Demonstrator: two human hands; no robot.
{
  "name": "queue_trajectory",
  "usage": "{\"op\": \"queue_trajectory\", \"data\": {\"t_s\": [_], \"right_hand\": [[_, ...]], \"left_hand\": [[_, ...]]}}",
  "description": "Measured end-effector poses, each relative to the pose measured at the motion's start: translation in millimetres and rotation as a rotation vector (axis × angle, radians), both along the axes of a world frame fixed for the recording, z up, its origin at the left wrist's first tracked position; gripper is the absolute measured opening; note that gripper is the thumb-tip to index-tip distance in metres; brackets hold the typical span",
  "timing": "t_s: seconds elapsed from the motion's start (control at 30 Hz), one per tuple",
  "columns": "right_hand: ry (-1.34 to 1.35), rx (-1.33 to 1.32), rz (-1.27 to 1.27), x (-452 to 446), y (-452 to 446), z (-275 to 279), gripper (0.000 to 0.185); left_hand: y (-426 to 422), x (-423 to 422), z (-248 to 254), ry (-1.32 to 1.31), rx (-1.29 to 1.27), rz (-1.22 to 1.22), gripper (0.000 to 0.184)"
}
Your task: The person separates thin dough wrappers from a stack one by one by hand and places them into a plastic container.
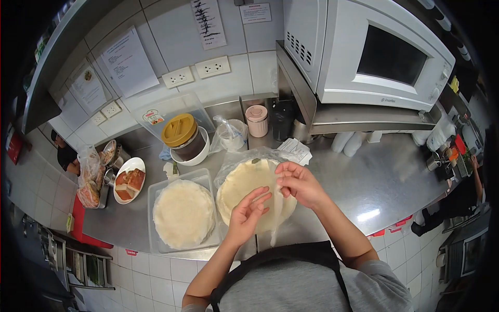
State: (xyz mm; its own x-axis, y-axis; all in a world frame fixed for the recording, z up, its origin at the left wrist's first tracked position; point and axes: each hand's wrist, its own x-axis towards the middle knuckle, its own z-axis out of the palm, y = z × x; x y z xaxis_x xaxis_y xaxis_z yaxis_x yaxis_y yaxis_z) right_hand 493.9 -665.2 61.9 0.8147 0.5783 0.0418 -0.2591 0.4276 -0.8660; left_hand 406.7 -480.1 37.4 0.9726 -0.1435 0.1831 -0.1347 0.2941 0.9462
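My right hand (302, 184) pinches the upper end of a thin, pale, translucent strip (276, 221), which hangs down toward the counter's front edge. It looks like a wrapper edge or plastic; I cannot tell which. Just left of the strip, my left hand (248, 214) is raised with curved fingers apart and nothing visible in them. Beneath both hands lies a round stack of pale, thin wrappers (236, 184) on a clear plastic bag (228, 165). A second round stack of wrappers (183, 214) sits in a clear plastic tray (157, 236) to the left.
Behind the trays stand a yellow-lidded jar (183, 136) in a white bowl and a pink canister (257, 122). An oval dish (136, 165) with browned food blocks is further left. A microwave (382, 52) sits on a raised shelf at right. People stand at both far sides.
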Motion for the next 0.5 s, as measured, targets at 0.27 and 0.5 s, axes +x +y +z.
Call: {"op": "queue_trajectory", "data": {"t_s": [0.27,0.5], "right_hand": [[-0.435,-0.283,-0.079,-23,24,-32,0.028],[-0.324,0.005,-0.262,-23,43,-10,0.026]], "left_hand": [[0,12,-13,0.368,-0.032,0.167,0.013],[23,32,20,0.365,-0.324,0.115,0.014]]}}
